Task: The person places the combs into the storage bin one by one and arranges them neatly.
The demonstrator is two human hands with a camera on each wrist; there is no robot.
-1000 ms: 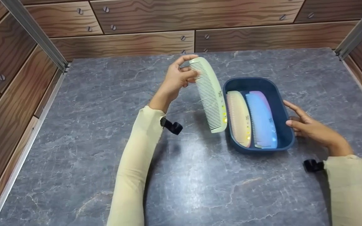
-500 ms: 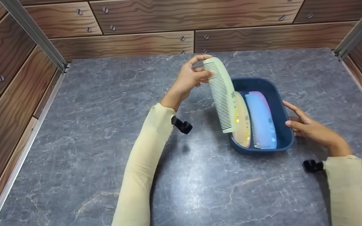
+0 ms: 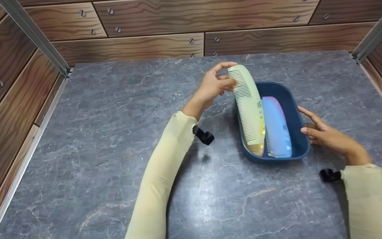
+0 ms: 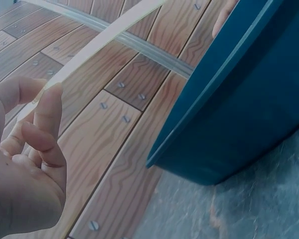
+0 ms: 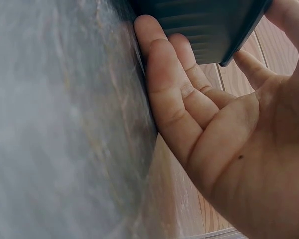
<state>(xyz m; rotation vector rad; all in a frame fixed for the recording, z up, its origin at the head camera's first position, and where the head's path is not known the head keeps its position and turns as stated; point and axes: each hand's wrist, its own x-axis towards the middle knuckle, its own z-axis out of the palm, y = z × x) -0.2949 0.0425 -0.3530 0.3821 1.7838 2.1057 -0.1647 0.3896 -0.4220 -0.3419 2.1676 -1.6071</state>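
Observation:
My left hand point(image 3: 209, 87) pinches a pale green comb point(image 3: 249, 106) near its far end, between thumb and fingers. The left wrist view shows the same comb point(image 4: 99, 42) edge-on in the fingers. It hangs tilted over the left side of a dark blue tub point(image 3: 279, 87), teeth facing left. Beneath it, mostly covered, lies a cream-yellow comb point(image 3: 256, 151). A blue-and-pink comb point(image 3: 276, 126) lies to its right in the tub. My right hand point(image 3: 328, 136) rests against the outside of the tub's right wall, and the right wrist view shows its fingers point(image 5: 164, 74) low beside the wall.
The tub stands on a grey marbled tabletop point(image 3: 118, 139). Wood-patterned panels point(image 3: 164, 20) rise at the back and sides, with metal posts point(image 3: 35, 39) at the corners. A small black wrist camera point(image 3: 204, 135) sits on each sleeve.
My left hand has carried the green comb rightward, from beside the tub to over its left part, covering most of the cream-yellow comb. The right hand and tub have stayed put.

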